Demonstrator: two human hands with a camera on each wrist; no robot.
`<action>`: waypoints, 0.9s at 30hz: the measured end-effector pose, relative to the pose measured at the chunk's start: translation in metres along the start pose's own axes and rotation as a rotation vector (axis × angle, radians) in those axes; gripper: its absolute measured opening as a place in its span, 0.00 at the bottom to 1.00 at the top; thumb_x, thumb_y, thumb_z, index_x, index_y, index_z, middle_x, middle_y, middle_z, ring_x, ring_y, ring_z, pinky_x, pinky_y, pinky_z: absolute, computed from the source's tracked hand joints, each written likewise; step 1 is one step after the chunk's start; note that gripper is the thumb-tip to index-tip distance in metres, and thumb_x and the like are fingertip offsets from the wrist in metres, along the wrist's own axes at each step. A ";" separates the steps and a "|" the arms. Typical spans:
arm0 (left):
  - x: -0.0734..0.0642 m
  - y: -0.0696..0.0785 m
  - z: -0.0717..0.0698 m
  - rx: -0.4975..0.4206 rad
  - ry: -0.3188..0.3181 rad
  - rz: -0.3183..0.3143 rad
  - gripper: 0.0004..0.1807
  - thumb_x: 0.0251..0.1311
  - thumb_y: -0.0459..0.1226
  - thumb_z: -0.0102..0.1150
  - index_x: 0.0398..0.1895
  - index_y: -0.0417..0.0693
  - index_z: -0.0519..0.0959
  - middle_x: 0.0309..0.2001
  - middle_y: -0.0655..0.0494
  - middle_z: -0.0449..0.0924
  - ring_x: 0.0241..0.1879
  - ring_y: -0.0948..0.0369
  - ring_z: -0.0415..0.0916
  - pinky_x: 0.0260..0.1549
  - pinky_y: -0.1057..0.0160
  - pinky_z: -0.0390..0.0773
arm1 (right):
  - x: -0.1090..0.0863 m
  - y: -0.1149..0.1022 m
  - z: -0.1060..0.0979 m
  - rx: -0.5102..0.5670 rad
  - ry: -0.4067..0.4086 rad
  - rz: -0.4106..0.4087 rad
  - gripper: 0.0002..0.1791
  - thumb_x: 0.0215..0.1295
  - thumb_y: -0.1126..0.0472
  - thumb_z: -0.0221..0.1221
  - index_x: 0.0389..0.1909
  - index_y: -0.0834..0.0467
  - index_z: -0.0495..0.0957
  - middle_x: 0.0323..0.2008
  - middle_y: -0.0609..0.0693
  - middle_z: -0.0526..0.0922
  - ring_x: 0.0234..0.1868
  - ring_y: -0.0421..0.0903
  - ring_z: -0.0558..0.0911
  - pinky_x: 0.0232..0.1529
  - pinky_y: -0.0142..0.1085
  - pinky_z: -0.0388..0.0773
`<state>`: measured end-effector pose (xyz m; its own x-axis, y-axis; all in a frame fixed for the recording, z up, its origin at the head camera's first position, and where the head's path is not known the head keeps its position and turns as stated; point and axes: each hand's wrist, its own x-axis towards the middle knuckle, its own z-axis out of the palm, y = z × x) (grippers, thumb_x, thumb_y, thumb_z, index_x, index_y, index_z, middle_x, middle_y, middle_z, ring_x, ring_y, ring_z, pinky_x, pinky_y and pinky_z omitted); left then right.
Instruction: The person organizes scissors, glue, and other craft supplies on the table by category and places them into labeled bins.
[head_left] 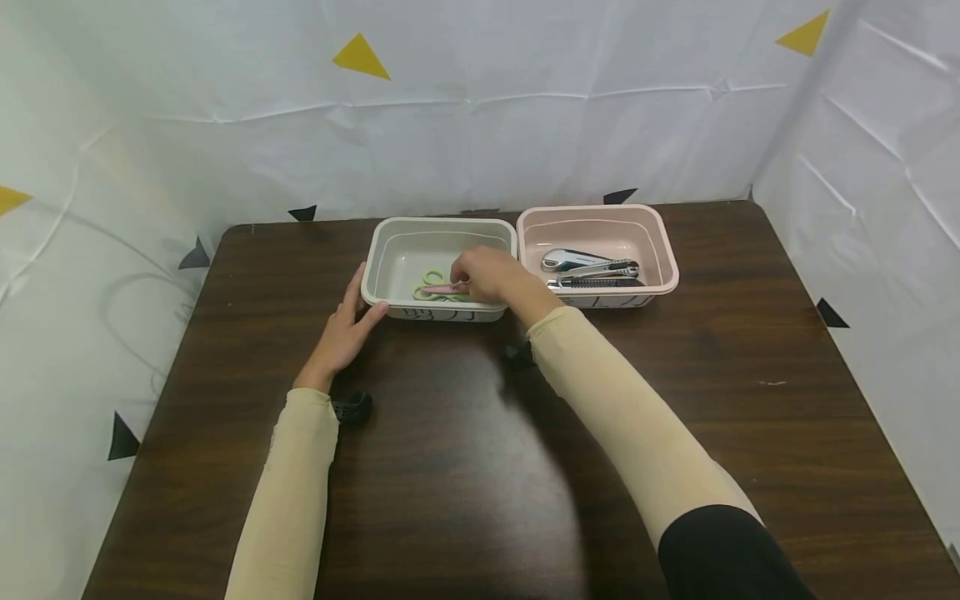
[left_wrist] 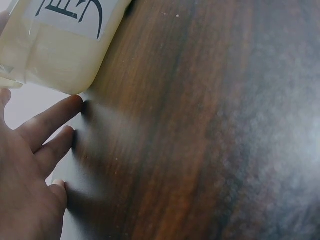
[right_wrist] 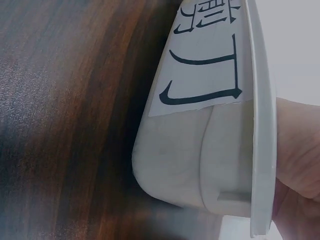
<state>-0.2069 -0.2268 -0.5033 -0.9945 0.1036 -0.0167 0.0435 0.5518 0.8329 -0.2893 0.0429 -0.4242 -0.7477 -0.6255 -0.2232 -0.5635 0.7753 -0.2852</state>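
A light grey plastic bin (head_left: pixel 440 307) with a black-lettered paper label stands near the far edge of the table. My left hand (head_left: pixel 345 332) touches its left front corner, thumb at the rim and fingers spread along the side. Over the bin's right part, my right hand (head_left: pixel 487 273) reaches in with curled fingers and grips pink scissors (head_left: pixel 442 289), partly hidden by the fingers. Scissors with green handles (head_left: pixel 432 277) lie in the bin under the pink ones. The right wrist view shows the bin's labelled wall (right_wrist: pixel 175 145) with the hand behind its rim.
A pink bin (head_left: pixel 660 287) stands right beside the grey one and holds several utility knives (head_left: pixel 596 268). Both are on a dark wooden table (head_left: pixel 420 467). White sheeting (head_left: pixel 480 158) with yellow and black triangles encloses the back and sides.
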 end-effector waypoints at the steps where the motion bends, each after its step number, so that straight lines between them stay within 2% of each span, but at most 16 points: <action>1: 0.000 0.000 0.000 -0.001 0.001 0.001 0.43 0.66 0.62 0.50 0.78 0.77 0.40 0.75 0.49 0.55 0.71 0.43 0.54 0.60 0.30 0.53 | 0.000 0.000 0.000 0.004 0.003 -0.005 0.13 0.66 0.63 0.61 0.50 0.54 0.84 0.46 0.50 0.83 0.49 0.48 0.79 0.54 0.43 0.72; 5: 0.001 -0.002 0.000 -0.007 0.001 0.005 0.43 0.66 0.62 0.51 0.77 0.80 0.40 0.75 0.49 0.56 0.71 0.43 0.54 0.61 0.30 0.53 | -0.004 0.000 -0.001 0.032 0.045 -0.037 0.14 0.64 0.65 0.61 0.50 0.56 0.84 0.46 0.51 0.84 0.49 0.50 0.79 0.55 0.43 0.72; 10: 0.001 -0.002 0.000 -0.005 -0.002 0.009 0.43 0.66 0.61 0.51 0.78 0.78 0.40 0.74 0.48 0.56 0.71 0.42 0.54 0.60 0.29 0.53 | -0.012 0.003 0.002 0.100 0.165 -0.088 0.13 0.64 0.67 0.60 0.49 0.59 0.84 0.45 0.51 0.85 0.49 0.49 0.80 0.55 0.42 0.72; 14: 0.001 -0.001 0.000 0.002 -0.009 0.006 0.44 0.66 0.61 0.51 0.78 0.76 0.39 0.74 0.47 0.56 0.71 0.42 0.54 0.60 0.29 0.52 | -0.024 0.003 0.005 0.135 0.315 -0.098 0.15 0.64 0.67 0.58 0.50 0.59 0.84 0.44 0.51 0.85 0.47 0.48 0.80 0.52 0.41 0.73; 17: 0.000 -0.001 0.000 0.004 -0.009 0.003 0.44 0.66 0.62 0.51 0.78 0.75 0.39 0.75 0.47 0.55 0.71 0.42 0.54 0.60 0.29 0.52 | -0.036 0.003 0.006 0.103 0.448 -0.108 0.16 0.64 0.66 0.58 0.51 0.56 0.83 0.45 0.49 0.83 0.45 0.47 0.79 0.47 0.42 0.75; 22: 0.000 -0.001 0.000 0.001 0.000 -0.002 0.43 0.66 0.62 0.51 0.78 0.79 0.39 0.75 0.49 0.55 0.72 0.42 0.52 0.61 0.29 0.51 | -0.059 0.008 0.008 0.070 0.669 -0.207 0.15 0.64 0.66 0.59 0.50 0.57 0.82 0.46 0.50 0.81 0.44 0.48 0.78 0.41 0.43 0.76; 27: 0.000 -0.001 0.001 -0.002 0.006 0.006 0.43 0.66 0.61 0.51 0.78 0.77 0.40 0.75 0.49 0.56 0.72 0.43 0.52 0.61 0.29 0.50 | -0.085 0.019 0.010 0.082 0.801 -0.255 0.15 0.63 0.66 0.61 0.51 0.59 0.83 0.44 0.52 0.80 0.42 0.50 0.77 0.42 0.43 0.74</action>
<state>-0.2065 -0.2264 -0.5043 -0.9947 0.1020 -0.0081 0.0496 0.5492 0.8342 -0.2331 0.1097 -0.4194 -0.6420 -0.5056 0.5764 -0.7444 0.5909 -0.3109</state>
